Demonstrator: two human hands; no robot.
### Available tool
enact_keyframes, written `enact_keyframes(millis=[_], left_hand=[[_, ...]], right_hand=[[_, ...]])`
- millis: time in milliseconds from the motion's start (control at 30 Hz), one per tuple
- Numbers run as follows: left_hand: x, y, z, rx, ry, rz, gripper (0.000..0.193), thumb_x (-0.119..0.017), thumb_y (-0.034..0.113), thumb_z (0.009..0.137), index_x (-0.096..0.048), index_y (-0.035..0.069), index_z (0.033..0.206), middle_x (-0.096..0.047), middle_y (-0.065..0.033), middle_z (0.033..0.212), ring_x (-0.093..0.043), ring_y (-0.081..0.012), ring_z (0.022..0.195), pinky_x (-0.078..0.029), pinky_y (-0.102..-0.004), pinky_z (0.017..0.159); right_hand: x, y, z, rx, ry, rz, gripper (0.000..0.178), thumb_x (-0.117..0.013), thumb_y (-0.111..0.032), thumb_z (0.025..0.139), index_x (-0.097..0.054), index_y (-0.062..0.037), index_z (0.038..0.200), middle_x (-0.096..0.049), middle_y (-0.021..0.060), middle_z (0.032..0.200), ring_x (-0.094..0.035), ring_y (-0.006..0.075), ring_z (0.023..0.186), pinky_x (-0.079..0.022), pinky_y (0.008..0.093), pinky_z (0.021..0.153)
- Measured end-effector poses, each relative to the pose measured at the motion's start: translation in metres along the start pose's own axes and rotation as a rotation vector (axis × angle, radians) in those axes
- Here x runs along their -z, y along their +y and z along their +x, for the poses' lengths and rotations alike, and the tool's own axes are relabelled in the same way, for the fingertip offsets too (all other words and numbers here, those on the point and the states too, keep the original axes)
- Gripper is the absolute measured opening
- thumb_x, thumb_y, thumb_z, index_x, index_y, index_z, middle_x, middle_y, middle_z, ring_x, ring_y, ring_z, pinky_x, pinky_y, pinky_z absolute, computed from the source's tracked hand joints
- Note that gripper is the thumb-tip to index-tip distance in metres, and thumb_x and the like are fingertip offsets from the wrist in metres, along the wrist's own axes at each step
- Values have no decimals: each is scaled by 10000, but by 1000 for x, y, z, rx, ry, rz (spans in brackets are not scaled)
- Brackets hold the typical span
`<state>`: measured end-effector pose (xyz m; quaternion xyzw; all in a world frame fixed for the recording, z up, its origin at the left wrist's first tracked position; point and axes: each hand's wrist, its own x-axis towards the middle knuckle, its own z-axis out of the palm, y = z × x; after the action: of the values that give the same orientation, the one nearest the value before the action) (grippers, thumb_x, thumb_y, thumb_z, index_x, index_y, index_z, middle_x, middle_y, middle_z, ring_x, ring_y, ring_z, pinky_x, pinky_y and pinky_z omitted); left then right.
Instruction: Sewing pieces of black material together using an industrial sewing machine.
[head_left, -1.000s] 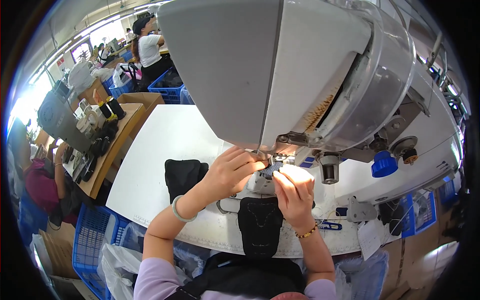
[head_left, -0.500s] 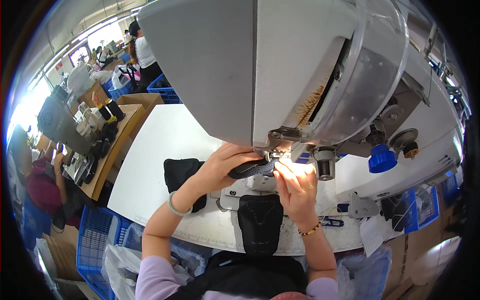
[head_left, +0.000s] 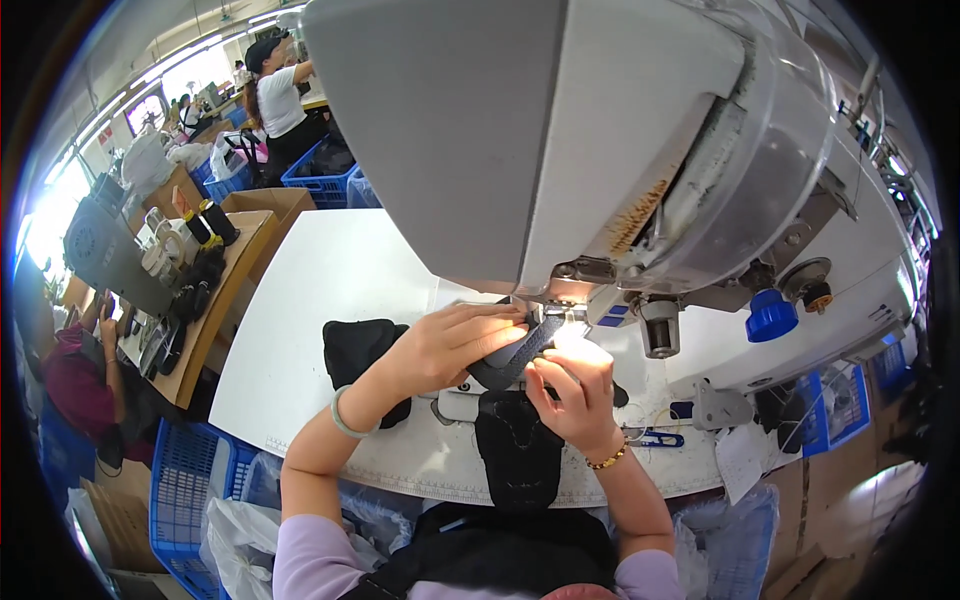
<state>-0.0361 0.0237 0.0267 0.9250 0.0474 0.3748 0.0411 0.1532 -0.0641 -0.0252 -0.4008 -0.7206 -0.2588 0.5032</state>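
Under the needle area of a large white sewing machine (head_left: 440,130) sits a dark grey padded fabric piece (head_left: 512,360) with a textured band along its edge. My left hand (head_left: 445,345) grips it from the left, fingers laid over its top. With thumb and fingertips pinched, my right hand (head_left: 578,395) holds its right edge, just below the lit presser foot (head_left: 568,312). A black shaped pad (head_left: 518,450) lies flat near the table's front edge, below my hands. Another black pad (head_left: 358,348) rests left of my left wrist, partly hidden by my forearm.
Blue thread snips (head_left: 660,439) lie on the white table (head_left: 290,330) right of my right wrist. Blue crates (head_left: 185,500) stand lower left and right. A wooden side table (head_left: 240,245) holds thread cones (head_left: 215,220). Two co-workers are at the left.
The fabric piece has turned, its near end swinging toward me. My right hand has drawn a little nearer to me, and my left hand has shifted slightly right. The view has tilted slightly.
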Motion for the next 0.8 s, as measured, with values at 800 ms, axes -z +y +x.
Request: enact_keyframes(millis=[800], left_hand=[[-35,33,-1,49,93,453,344,-528,-43,769,-512,-144,1098,-554,-243,1079,-586,-352,1040,-507,-368,859]], right_hand=[[18,20,5,-2,-134,179,248,-660,33,694,-628,-61,922,-629,48,985,-594,217,867,-478,327,762]])
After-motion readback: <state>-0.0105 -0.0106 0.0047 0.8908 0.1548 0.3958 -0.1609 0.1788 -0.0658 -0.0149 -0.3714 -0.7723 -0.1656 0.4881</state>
